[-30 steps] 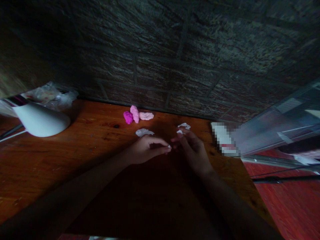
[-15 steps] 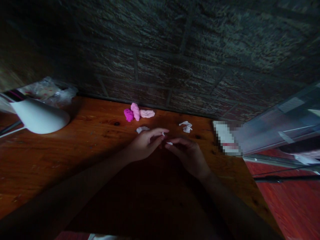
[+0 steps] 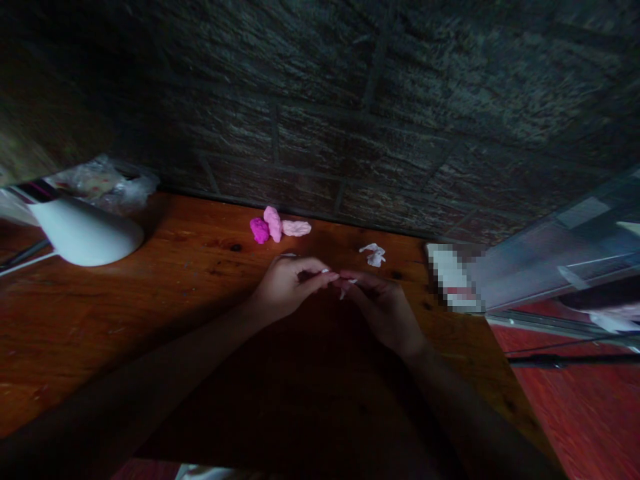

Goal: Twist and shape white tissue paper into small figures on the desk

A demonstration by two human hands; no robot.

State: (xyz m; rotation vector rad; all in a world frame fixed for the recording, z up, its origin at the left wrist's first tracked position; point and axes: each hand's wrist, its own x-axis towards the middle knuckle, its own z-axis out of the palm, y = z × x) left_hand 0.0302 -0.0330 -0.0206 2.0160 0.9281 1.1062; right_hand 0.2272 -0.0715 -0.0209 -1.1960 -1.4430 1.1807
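Note:
My left hand (image 3: 287, 288) is closed in a pinch on a small white piece (image 3: 325, 271), whose material I cannot make out. My right hand (image 3: 391, 312) also pinches, with a thin white scrap (image 3: 345, 291) poking out between thumb and fingers. The fingertips of both hands meet above the wooden table. Behind them lie a magenta clay lump (image 3: 259, 231), a pink clay lump (image 3: 273, 223) and a pale pink clay lump (image 3: 297, 228), touching one another. A flat white piece (image 3: 289, 255) is mostly hidden behind my left hand.
Crumpled white scraps (image 3: 374, 255) lie beyond my right hand. A white lamp-like cone (image 3: 90, 233) and a clear plastic bag (image 3: 107, 183) stand at the left. On the right are a blurred-out white object (image 3: 453, 275) and a transparent panel (image 3: 545, 250). A dark brick wall (image 3: 310, 133) borders the table (image 3: 200, 227).
My hands have come together, so their fingertips now meet. The left fingers have closed further around the white piece. More of the white scrap hangs below the right fingers.

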